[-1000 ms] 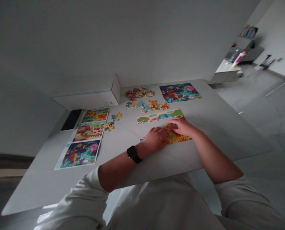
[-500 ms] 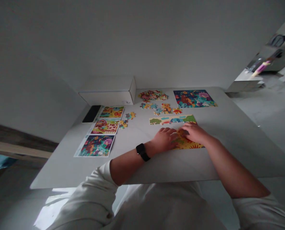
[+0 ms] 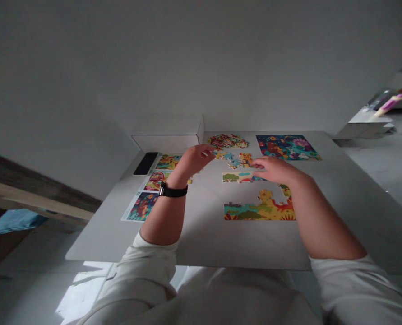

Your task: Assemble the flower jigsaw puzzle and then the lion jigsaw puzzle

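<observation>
My left hand (image 3: 196,160), with a black watch on its wrist, hovers at the left end of the loose puzzle pieces (image 3: 225,156). Its fingers are bent, thumb apart, and no piece shows in them. My right hand (image 3: 270,169) reaches left over the upper puzzle strip (image 3: 233,177), fingers stretched out and apart. Its fingertips are beside an orange puzzle piece (image 3: 245,159); contact is unclear. Nearer me lies a partly joined puzzle section (image 3: 251,213) in yellow and green, with a gap along its upper edge.
At the back lie a heap of pieces (image 3: 228,141) and a finished dark-blue puzzle (image 3: 287,147). A white box (image 3: 167,142) stands back left, beside a black phone-like slab (image 3: 146,163). Picture sheets (image 3: 140,207) lie along the left, partly behind my left arm.
Both hands have left the lower puzzle section. My left hand moved up and left to the loose pieces; my right moved up over the strip. The view has shifted slightly.
</observation>
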Tool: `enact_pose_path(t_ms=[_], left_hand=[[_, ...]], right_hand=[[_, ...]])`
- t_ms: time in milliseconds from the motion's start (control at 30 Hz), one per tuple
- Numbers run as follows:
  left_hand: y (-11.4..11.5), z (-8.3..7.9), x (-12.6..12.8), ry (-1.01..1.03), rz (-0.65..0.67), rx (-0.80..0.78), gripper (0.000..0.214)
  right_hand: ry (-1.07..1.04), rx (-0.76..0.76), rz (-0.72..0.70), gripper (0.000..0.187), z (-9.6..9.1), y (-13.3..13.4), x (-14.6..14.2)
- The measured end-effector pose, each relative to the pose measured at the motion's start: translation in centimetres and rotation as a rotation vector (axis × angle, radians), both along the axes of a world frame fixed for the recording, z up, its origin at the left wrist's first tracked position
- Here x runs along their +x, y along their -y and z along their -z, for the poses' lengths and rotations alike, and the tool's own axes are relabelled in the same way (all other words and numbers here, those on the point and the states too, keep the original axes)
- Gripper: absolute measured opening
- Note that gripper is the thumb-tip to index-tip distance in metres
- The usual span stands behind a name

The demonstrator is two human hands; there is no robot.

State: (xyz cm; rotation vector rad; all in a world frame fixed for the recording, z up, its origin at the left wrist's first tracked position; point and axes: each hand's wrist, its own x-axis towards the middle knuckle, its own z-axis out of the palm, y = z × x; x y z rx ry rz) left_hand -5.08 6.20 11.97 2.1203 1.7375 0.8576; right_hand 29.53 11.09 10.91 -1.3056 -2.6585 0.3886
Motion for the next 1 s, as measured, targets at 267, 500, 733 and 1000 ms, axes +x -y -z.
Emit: enact_pose_path(t_ms=[267,500,733,1000], left_hand=[[-1.0,3.1,-4.6,-0.198,-0.254,-0.097,0.034],[-1.8,4.7,-7.4,-0.464,-0.380,-0.243,0.034],[-2.4,7.1,-6.5,-0.439,-0.336,-0.295,0.042],[-2.6,8.2,-4.9,-0.540,-0.207,-0.305,0.035]], right_hand=[[0.038,-0.122,0.143,0.038,2.0,-2.4,0.9],[0.147,-0.178,0.225,0.041,3.4,-3.8,3.1],[0.177,-0.180,0.262,0.038,3.7,-4.3,3.7],[0.195,-0.214,0.317,0.043,3.9,-5.0,4.5]])
